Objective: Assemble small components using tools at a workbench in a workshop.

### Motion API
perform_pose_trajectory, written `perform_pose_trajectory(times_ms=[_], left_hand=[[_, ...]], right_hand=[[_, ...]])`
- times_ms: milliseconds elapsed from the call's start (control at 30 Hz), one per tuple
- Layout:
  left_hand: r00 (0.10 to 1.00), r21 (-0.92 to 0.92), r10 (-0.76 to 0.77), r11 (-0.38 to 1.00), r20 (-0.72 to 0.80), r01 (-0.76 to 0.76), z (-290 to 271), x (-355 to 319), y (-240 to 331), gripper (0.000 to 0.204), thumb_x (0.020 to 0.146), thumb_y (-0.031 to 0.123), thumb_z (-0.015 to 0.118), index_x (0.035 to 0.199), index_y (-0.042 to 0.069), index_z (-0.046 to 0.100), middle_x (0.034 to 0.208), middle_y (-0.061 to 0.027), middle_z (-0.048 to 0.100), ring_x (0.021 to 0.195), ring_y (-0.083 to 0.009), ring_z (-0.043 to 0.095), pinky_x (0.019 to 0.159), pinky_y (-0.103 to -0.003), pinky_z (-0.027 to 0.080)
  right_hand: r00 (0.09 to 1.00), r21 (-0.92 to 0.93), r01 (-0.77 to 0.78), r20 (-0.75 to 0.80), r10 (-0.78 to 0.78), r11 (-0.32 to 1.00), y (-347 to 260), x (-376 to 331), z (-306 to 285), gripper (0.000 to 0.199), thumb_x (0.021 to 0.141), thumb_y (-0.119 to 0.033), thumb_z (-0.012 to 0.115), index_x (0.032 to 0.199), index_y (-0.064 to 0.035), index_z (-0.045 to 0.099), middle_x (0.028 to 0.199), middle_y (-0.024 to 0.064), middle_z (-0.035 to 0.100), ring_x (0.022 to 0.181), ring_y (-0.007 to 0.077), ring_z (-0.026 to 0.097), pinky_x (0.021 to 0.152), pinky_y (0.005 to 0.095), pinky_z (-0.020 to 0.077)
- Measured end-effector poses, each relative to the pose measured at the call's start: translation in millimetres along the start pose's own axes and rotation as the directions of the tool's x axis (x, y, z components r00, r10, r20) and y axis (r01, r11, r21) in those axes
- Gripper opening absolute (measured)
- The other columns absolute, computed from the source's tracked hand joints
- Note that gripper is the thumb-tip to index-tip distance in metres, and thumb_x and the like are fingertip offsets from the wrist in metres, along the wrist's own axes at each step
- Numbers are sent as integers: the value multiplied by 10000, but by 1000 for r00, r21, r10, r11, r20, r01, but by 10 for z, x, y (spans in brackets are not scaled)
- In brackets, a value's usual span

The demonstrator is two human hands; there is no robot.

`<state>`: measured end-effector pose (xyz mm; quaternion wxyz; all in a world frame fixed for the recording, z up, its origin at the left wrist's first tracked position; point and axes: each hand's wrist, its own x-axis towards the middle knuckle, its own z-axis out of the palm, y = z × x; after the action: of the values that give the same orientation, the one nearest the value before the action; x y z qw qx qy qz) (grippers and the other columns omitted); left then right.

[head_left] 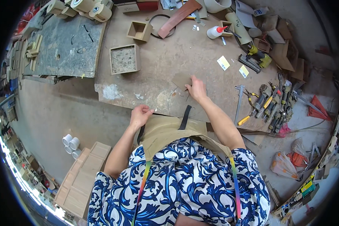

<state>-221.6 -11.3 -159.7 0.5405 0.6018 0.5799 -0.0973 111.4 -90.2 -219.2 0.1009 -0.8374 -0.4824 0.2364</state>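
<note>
My right hand [197, 89] grips the edge of a thin brown sheet [181, 80], possibly sandpaper, lying on the wooden workbench [169, 60]. Near the bench's front edge, in front of the tan apron [169, 128], my left hand [141, 115] is closed in a pinch. A tiny white bit shows at its fingertips; whether the fingers hold it I cannot tell. Beyond the hands, to the left, stand a square wooden box [137, 56] with a speckled grey inside and a smaller wooden box [140, 31].
Pliers [251, 94], a caliper [239, 100] and several hand tools crowd the bench's right side. A yellow-green power tool [261, 56] lies behind them. Further back are a red-capped white bottle [215, 32], a reddish strip [179, 19] and two small printed cards [223, 63].
</note>
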Motion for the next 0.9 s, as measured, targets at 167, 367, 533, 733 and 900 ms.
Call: perform_pose_trajectory(times_ms=[167, 367, 533, 733, 900], left_hand=[[978, -389, 109, 921, 175, -33, -41, 128, 383, 421, 1011, 304, 743, 1239, -44, 684, 1058, -145, 771, 938, -231, 761, 822, -358, 633], [879, -868, 343, 477, 330, 139, -474, -283, 1397, 379, 1121, 279, 553, 1239, -65, 659, 1081, -167, 762, 955, -284, 777, 849, -391, 654], [861, -855, 446, 519, 243, -27, -643, -472, 1408, 350, 1116, 259, 562, 1215, -60, 664, 1074, -171, 763, 930, -279, 781, 848, -386, 651], [903, -704, 397, 688, 164, -175, -361, -674, 1235, 269, 1100, 219, 583, 1143, -31, 672, 1035, -160, 765, 892, -261, 782, 795, -373, 652], [936, -742, 304, 666, 177, -76, -37, -847, 977, 190, 1075, 162, 619, 1115, -18, 662, 1028, -157, 755, 897, -290, 786, 761, -387, 665]], right_hand=[[968, 302, 239, -153, -201, 923, -255, -250, -357, 222, 820, -101, 843, 997, -30, 731, 974, 151, 719, 864, 387, 689, 741, 444, 562], [710, 101, 626, -484, -512, 773, -1147, -615, -1329, 205, 777, -3, 802, 971, -23, 737, 975, 122, 708, 845, 355, 681, 737, 420, 568], [678, 136, 671, -511, -528, 729, -1465, -806, -1654, 257, 772, -25, 822, 1018, -19, 748, 982, 113, 698, 915, 338, 672, 786, 429, 565], [745, 293, 634, -478, -464, 715, -1182, -1003, -1361, 199, 792, -70, 834, 973, -65, 751, 1004, 99, 687, 992, 317, 651, 825, 429, 555], [788, 343, 581, -463, -406, 738, -787, -1336, -1112, 144, 844, -142, 804, 912, -58, 709, 921, 89, 650, 923, 316, 616, 809, 430, 539]])
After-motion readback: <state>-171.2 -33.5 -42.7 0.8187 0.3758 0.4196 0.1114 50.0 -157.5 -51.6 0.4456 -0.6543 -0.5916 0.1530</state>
